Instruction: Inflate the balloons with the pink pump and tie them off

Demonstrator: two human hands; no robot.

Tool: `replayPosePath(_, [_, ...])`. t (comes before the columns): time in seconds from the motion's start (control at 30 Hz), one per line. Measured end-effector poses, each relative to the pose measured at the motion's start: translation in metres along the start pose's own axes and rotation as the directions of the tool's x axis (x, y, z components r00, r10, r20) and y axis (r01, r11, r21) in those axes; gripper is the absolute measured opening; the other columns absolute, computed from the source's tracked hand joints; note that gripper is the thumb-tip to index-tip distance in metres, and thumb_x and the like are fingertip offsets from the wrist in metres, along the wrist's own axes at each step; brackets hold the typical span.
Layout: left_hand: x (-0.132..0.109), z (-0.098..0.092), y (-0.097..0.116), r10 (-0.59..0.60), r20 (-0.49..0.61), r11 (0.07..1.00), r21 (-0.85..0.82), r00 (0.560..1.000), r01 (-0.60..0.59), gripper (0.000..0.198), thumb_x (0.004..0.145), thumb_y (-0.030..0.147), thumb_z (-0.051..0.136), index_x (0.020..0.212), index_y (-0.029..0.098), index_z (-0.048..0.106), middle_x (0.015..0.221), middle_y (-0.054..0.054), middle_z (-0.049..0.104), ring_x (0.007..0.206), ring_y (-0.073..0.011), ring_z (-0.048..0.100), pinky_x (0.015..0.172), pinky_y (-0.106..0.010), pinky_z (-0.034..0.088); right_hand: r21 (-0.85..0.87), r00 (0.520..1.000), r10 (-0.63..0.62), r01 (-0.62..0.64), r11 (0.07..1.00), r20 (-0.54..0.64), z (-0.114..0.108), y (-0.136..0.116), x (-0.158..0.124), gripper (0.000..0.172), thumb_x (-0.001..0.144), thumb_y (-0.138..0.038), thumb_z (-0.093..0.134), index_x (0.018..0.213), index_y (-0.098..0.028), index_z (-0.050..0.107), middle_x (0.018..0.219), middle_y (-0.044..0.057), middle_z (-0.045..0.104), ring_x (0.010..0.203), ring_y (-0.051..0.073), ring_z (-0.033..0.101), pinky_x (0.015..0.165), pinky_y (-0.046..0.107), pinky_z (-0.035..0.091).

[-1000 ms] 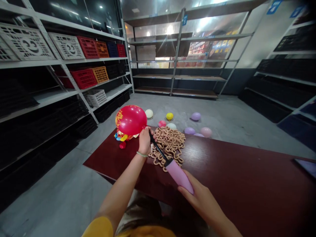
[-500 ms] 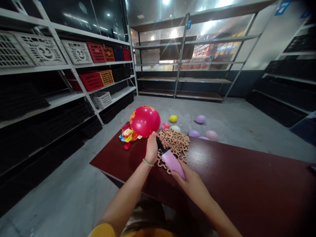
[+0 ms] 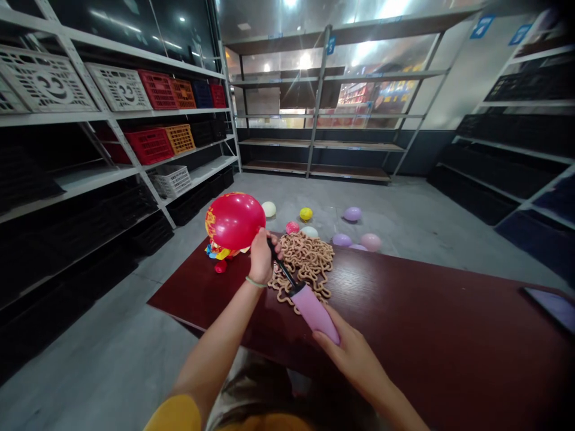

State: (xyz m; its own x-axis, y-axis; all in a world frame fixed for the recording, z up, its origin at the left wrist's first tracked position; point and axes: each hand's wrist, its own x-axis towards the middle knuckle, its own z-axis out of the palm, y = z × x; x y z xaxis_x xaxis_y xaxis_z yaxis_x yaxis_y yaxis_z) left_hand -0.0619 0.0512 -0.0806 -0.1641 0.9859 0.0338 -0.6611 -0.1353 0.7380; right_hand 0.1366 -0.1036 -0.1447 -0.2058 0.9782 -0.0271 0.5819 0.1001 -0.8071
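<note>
A pink hand balloon pump [image 3: 315, 313] slants between my hands, its thin black rod drawn out. My right hand [image 3: 353, 347] is wrapped round the pink barrel. My left hand [image 3: 262, 256] grips the pump's black end. Against the left fingertips sits a big inflated red balloon [image 3: 238, 221] with yellow print; its neck is hidden by the fingers. Under and beside the balloon lie several uninflated balloons [image 3: 220, 267] in red, yellow and blue. Just past the pump, a heap of tan wavy strands [image 3: 305, 254] lies on the dark red table [image 3: 404, 323].
Several small balloons, among them a yellow one [image 3: 306, 214] and a purple one [image 3: 353, 214], rest on the grey floor past the table. A flat dark device [image 3: 550, 305] lies at the table's right end. Shelving with crates [image 3: 155, 143] stands left; more shelves [image 3: 354, 145] stand behind.
The pump's rod has been pulled out, with my hands now farther apart. The view has turned a little to the right, so the red balloon appears farther left.
</note>
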Motion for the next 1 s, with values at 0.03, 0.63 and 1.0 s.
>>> replayPosePath(0.03, [0.007,-0.004,0.006,0.009,-0.017,1.0,0.001,1.0,-0.009,0.026,0.093,0.04,0.054,0.08,0.021,0.042,0.06,0.006,0.042,0.042,-0.0061,0.04,0.037,-0.016,0.03,-0.011,1.0,0.002,-0.002,1.0,0.015,-0.004,0.003,-0.005,0.063,0.091,-0.049,0.056,0.148,-0.023,0.046,0.145,0.011,0.056,0.131,0.031,0.055,0.108,0.043,0.044])
replayPosePath(0.63, [-0.013,-0.017,-0.018,-0.039,-0.017,0.996,0.078,0.999,0.04,0.027,0.091,0.041,0.055,0.078,0.02,0.044,0.061,0.005,0.045,0.043,-0.0067,0.043,0.039,-0.017,0.036,-0.012,0.999,-0.04,0.041,0.999,0.037,0.009,-0.023,0.037,0.061,0.092,-0.046,0.053,0.149,-0.023,0.044,0.142,0.012,0.059,0.127,0.031,0.059,0.106,0.048,0.044])
replayPosePath(1.0, [0.021,-0.025,0.021,0.039,-0.102,0.998,0.061,0.994,-0.033,0.025,0.091,0.036,0.055,0.076,0.021,0.042,0.059,0.006,0.043,0.042,-0.0074,0.042,0.038,-0.017,0.033,-0.115,0.995,0.031,-0.02,0.993,0.094,-0.02,0.016,-0.013,0.063,0.089,-0.054,0.056,0.145,-0.024,0.051,0.145,0.009,0.057,0.129,0.032,0.057,0.108,0.046,0.044])
